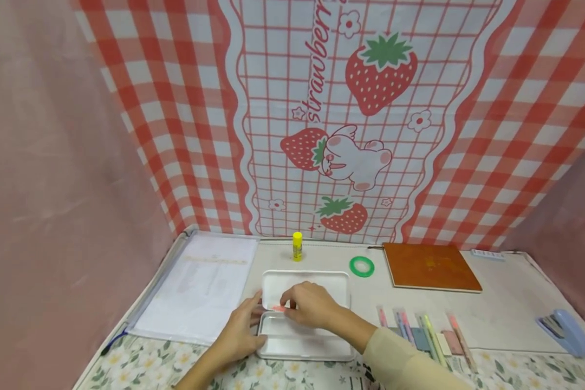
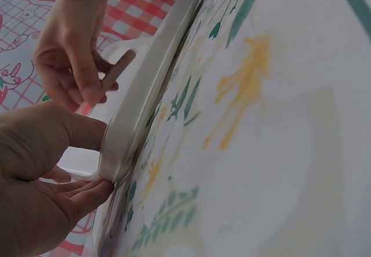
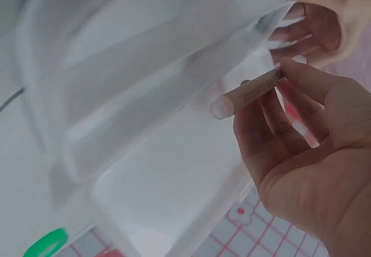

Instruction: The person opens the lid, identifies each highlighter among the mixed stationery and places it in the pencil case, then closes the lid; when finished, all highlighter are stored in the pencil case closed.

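Note:
A white, two-part hinged case (image 1: 317, 348) lies unfolded in front of me, its far half (image 1: 329, 281) resting flat. My left hand (image 1: 241, 329) grips the case at its left end, with the thumb on the near half in the left wrist view. Over the middle of the case, my right hand (image 1: 313, 306) pinches a slim marker (image 3: 255, 91) between thumb and fingers. The marker has a beige barrel with small print and a clear end. Its pink-orange part (image 1: 279, 308) shows by the fingertips in the head view, and the fingers hide some of it.
Several markers (image 1: 429, 333) lie at the right. Behind them is a brown notebook (image 1: 431, 266), with a blue stapler (image 1: 565, 331) further right. A green tape roll (image 1: 355, 266) and an upright yellow glue stick (image 1: 297, 247) stand beyond the case. White sheets (image 1: 195, 287) lie left.

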### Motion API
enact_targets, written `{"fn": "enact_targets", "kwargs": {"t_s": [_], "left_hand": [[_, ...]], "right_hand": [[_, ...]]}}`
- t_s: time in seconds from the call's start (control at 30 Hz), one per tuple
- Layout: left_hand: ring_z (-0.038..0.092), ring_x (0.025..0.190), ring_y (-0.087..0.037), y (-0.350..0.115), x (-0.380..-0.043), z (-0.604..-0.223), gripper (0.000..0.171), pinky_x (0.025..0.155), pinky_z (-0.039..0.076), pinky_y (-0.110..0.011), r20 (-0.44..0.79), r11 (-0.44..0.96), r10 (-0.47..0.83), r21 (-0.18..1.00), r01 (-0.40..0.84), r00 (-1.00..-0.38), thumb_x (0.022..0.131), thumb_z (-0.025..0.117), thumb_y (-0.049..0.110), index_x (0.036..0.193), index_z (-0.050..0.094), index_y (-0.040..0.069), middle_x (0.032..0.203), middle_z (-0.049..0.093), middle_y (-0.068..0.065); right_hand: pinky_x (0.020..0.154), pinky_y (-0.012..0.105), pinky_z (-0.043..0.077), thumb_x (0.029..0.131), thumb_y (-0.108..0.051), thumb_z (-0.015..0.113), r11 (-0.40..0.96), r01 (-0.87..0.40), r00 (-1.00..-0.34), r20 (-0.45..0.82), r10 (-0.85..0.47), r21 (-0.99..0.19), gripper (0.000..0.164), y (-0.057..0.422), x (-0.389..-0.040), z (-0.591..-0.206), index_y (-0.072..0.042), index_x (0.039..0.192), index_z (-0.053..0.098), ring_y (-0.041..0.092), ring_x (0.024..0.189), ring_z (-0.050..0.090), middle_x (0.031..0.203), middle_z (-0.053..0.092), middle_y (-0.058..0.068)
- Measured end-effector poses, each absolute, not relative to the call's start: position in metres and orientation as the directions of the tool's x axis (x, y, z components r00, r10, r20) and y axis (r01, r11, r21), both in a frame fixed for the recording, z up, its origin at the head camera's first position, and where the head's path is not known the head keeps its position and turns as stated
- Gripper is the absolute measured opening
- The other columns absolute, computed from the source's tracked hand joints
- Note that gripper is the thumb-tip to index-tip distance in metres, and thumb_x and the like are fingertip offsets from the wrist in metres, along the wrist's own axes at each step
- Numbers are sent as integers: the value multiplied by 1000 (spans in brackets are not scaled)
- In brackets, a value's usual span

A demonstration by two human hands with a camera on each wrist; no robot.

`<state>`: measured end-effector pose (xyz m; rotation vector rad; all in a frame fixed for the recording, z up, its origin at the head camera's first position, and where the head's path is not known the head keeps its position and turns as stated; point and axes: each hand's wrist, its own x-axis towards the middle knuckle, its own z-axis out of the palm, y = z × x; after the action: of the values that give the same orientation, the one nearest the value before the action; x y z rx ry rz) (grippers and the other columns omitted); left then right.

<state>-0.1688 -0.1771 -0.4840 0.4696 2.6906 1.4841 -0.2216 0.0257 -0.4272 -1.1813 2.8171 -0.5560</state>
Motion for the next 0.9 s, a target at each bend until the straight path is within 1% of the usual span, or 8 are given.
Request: {"fn": "enact_targets", "kwargs": {"t_s": [0.17,0.27,0.37,0.5,0.6,0.73,0.9], "left_hand": [[58,110,-40,-177,-169,-483,93,93,54,-30,110,492,283,836,243,-953,64,70,-10,143,21,-10,126,45,-24],[57,110,-38,-177,-170,-483,92,94,54,-31,113,502,287,828,249,-951,65,69,-10,143,21,-11,125,46,-23],[58,110,-36,-177,-171,-482,92,95,53,-30,121,511,289,820,260,-950,65,69,-10,143,21,-11,123,47,-21],[58,110,-36,-176,-172,-480,92,95,53,-30,126,492,291,830,261,-948,64,68,-11,143,21,-11,123,47,-22],[58,110,-38,-176,-172,-479,93,94,53,-30,118,483,287,839,251,-950,63,68,-12,144,21,-11,123,47,-23],[57,111,-37,-177,-171,-480,95,95,53,-29,86,489,279,844,219,-956,63,68,-12,145,20,-8,123,47,-21],[57,111,-36,-176,-170,-483,95,95,53,-27,73,476,276,856,202,-958,64,69,-12,145,20,-8,125,46,-20]], "right_hand": [[48,16,43,79,-20,71,665,-699,-705,97,-702,-263,13,11,-218,-432,-20,92,73,2,62,51,70,62,-11],[47,16,42,78,-18,72,667,-712,-697,99,-711,-222,9,7,-216,-440,-21,87,73,2,60,49,69,60,-12],[46,15,41,75,-15,72,668,-721,-691,113,-714,-186,10,5,-216,-450,-21,83,73,2,59,47,69,57,-13],[47,14,40,72,-15,74,675,-708,-704,122,-700,-208,11,6,-218,-456,-21,81,73,2,59,44,69,52,-13],[47,14,39,72,-17,75,680,-694,-715,107,-691,-237,11,7,-220,-456,-21,81,72,2,60,43,68,50,-14],[50,14,42,73,-22,74,687,-677,-726,85,-683,-262,16,10,-217,-449,-20,88,72,2,62,46,72,55,-13],[52,17,46,77,-30,74,699,-650,-748,94,-657,-298,26,31,-210,-432,-16,99,71,3,66,52,81,64,-6]]}}
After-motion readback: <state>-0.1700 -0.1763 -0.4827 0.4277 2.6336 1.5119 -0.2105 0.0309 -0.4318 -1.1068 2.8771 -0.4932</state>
